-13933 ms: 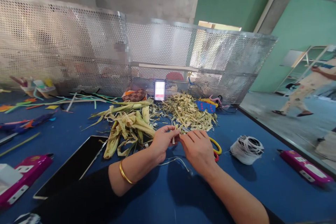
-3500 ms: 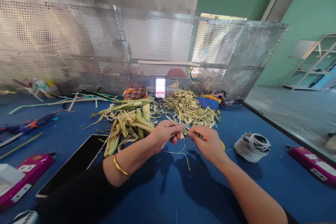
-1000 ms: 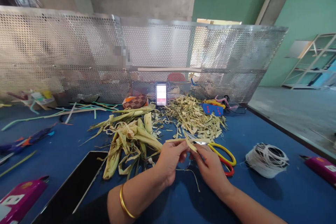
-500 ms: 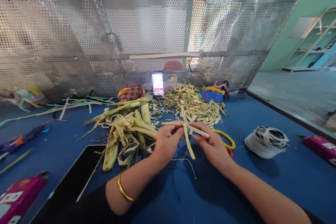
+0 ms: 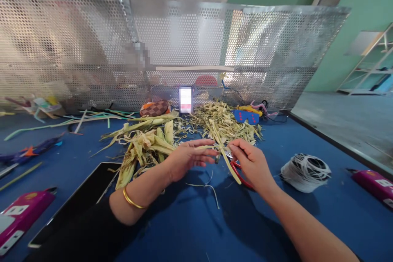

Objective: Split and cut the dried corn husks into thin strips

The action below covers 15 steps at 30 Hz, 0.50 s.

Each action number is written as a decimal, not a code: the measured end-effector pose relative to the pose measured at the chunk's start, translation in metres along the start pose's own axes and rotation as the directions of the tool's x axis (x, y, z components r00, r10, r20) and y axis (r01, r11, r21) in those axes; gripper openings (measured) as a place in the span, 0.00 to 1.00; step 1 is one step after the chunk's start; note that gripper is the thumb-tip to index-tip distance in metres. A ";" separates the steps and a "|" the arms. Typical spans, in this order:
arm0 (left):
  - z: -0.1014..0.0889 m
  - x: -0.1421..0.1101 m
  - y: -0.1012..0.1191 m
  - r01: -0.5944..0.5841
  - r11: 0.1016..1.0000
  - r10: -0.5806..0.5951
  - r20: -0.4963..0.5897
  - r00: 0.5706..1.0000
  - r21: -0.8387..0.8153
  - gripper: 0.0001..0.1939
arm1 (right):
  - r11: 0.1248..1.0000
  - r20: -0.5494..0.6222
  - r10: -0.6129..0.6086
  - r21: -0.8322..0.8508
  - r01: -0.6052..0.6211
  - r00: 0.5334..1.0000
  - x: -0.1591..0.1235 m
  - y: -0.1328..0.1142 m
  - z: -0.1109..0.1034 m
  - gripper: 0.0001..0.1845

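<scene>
Crossed pale corn husk strips [image 5: 232, 170] are held above the blue table, one strip slanting toward me and another running left. My right hand [image 5: 253, 163] is closed in a pinch at the right of the crossing. My left hand [image 5: 188, 157] has its fingers stretched out and apart, with the left strip lying along them; whether it bears any of the weight I cannot tell. Behind the right hand lie scissors with a red handle [image 5: 241, 177], partly hidden. A thin white string [image 5: 211, 188] rests on the table below the hands.
Whole corn husks [image 5: 147, 143] are heaped left of centre, shredded husk [image 5: 224, 120] behind. A tablet [image 5: 80, 196] lies at left, a roll of white string [image 5: 306, 172] at right. Purple power strips [image 5: 26, 217] and blue paper glasses [image 5: 246, 116] are also on the table. Perforated metal panels [image 5: 196, 32] stand behind.
My left hand has opened from its pinch at the crossing, fingers now straightened. My right hand has drawn its fingers in to pinch at the crossing. The view has shifted slightly.
</scene>
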<state>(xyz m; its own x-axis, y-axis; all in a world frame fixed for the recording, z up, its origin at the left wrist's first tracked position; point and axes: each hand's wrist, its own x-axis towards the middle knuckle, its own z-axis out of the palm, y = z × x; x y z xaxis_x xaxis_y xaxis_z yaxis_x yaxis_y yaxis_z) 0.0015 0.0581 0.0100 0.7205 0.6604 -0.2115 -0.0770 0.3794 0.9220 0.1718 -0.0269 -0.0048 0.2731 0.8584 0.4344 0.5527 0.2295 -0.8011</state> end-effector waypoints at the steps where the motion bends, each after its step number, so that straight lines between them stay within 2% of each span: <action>1: -0.001 -0.001 0.003 0.039 0.999 -0.039 0.008 0.999 -0.023 0.18 | 0.999 -0.002 -0.023 -0.044 0.023 1.000 0.000 -0.001 -0.002 0.13; 4: 0.000 -0.005 0.008 0.080 0.996 -0.081 0.041 0.996 0.027 0.22 | 0.984 0.024 -0.099 -0.149 0.102 0.995 0.000 -0.003 -0.005 0.12; 8: 0.008 -0.010 0.004 -0.002 0.947 -0.027 0.087 0.996 0.323 0.22 | 0.963 0.161 -0.184 -0.168 0.211 0.970 -0.003 -0.004 0.000 0.12; 12: 0.010 -0.011 -0.002 0.054 0.957 -0.077 0.068 0.995 0.285 0.22 | 0.976 0.197 -0.151 -0.127 0.178 0.969 -0.005 -0.004 0.004 0.08; 15: 0.010 -0.010 -0.003 0.051 0.958 -0.064 0.039 0.997 0.281 0.21 | 0.981 0.194 -0.128 -0.121 0.153 0.973 -0.004 -0.004 0.002 0.07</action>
<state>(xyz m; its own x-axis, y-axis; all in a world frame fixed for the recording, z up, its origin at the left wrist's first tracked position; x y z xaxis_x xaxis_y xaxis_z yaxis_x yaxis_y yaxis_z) 0.0015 0.0436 0.0129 0.7505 0.6086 -0.2575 0.1567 0.2147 0.9640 0.1665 -0.0300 -0.0042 0.0418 0.8945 0.4451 0.6789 0.3014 -0.6696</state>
